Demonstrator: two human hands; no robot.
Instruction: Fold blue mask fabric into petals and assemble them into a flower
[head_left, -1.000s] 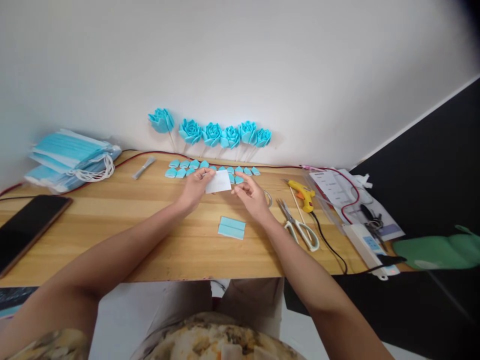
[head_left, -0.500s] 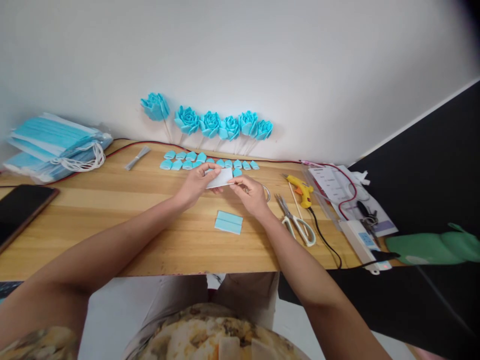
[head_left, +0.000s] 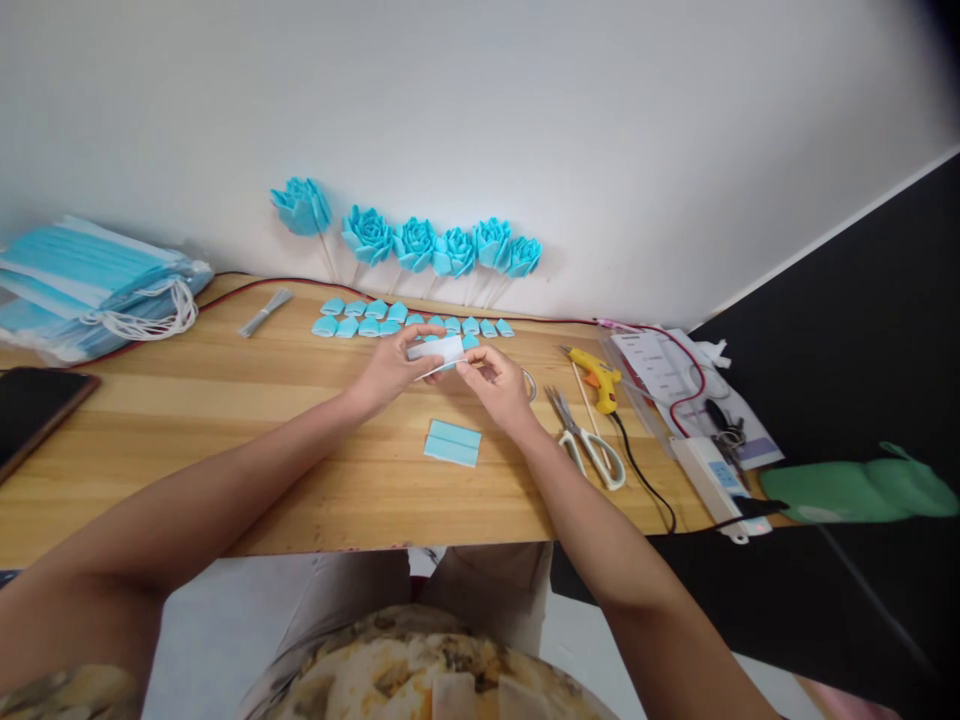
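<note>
My left hand [head_left: 399, 362] grips a white-faced piece of mask fabric [head_left: 441, 349] from its left side, thumb on top. At its right corner, my right hand [head_left: 491, 380] pinches the piece's lower edge between thumb and fingertips. A thin white line, a folded edge or a wire, runs along that lower edge with light blue beneath. Just below the hands, a flat blue piece of mask fabric [head_left: 453, 443] lies on the wooden table [head_left: 300, 480]. Small folded blue petals [head_left: 368, 327] sit in rows behind the hands, partly hidden by them.
Blue fabric roses [head_left: 416, 245] on sticks lean against the wall. Face masks [head_left: 90, 280], a bundle of thin sticks or wires [head_left: 266, 313] and a phone [head_left: 41, 415] lie left. Scissors [head_left: 589, 438], a yellow glue gun [head_left: 596, 378], a power strip [head_left: 720, 480] and a green bottle [head_left: 855, 491] lie right.
The white-faced piece was flat and is now bent, with its lower edge lifted and light blue showing beneath. Both hands stay on it. The view has shifted slightly.
</note>
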